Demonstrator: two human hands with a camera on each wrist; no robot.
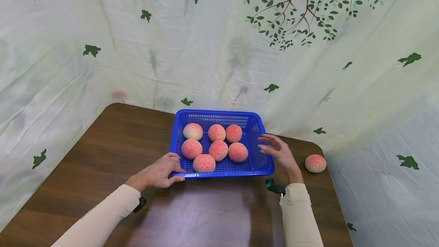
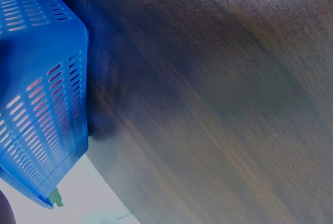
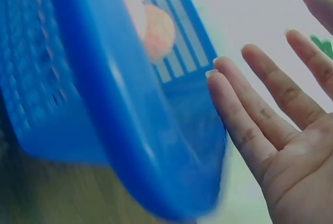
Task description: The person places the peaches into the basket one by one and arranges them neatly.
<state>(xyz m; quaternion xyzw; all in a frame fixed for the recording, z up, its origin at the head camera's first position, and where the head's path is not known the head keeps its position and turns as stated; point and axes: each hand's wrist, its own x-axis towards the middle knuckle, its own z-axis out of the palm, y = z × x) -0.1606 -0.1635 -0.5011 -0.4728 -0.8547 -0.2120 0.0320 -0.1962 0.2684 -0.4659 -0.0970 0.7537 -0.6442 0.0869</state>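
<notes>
A blue plastic basket (image 1: 219, 174) with slotted walls stands on the table, holding several pink-red peaches (image 1: 218, 150). One paler peach (image 1: 193, 131) lies at its back left. My left hand (image 1: 160, 170) grips the basket's front-left corner, thumb outside the rim and fingers over it. At the right side, my right hand (image 1: 278, 153) is beside the rim with its fingers extended and apart, holding nothing. The right wrist view shows that hand's palm and spread fingers (image 3: 260, 114) close to the basket (image 3: 99, 78); whether they touch it I cannot tell.
A single peach (image 1: 315, 163) lies outside the basket, near the right edge of the brown wooden table (image 1: 103, 155). White cloth (image 1: 212, 48) printed with green leaves hangs behind the table and along its sides.
</notes>
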